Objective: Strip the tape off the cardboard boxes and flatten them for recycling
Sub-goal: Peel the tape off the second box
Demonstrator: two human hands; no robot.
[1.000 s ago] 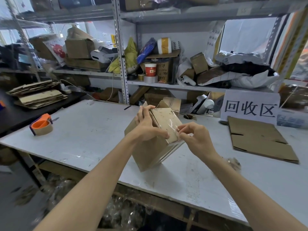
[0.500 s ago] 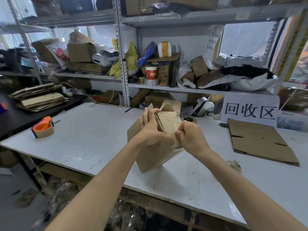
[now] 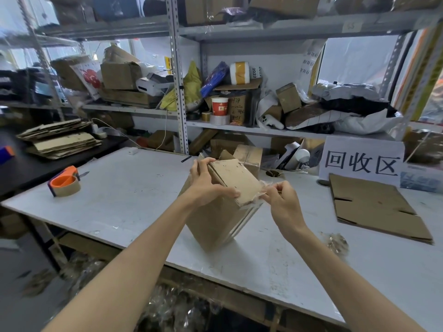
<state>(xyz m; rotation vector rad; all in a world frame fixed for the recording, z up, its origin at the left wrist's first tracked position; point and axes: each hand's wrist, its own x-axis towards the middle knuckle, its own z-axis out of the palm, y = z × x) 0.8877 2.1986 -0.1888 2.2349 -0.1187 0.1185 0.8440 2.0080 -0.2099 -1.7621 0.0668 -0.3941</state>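
A small brown cardboard box [image 3: 215, 221] stands tilted on one corner on the white table [image 3: 124, 200]. My left hand [image 3: 207, 185] grips its upper flap, thumb along the flap's near edge. My right hand [image 3: 280, 202] pinches a strip of clear tape [image 3: 260, 194] that runs off the flap's right corner. A second small box [image 3: 250, 156] sits just behind. A flattened box [image 3: 374, 207] lies at the right.
An orange tape dispenser [image 3: 64, 184] rests at the table's left. A white sign with black characters [image 3: 362, 161] stands at the back right. A crumpled tape wad [image 3: 336, 243] lies near my right forearm. Flattened cardboard [image 3: 60, 140] is stacked on the dark table, left. Cluttered shelves behind.
My right hand has moved right, away from the flap, drawing the clear tape off its corner. The left hand keeps its hold on the flap.
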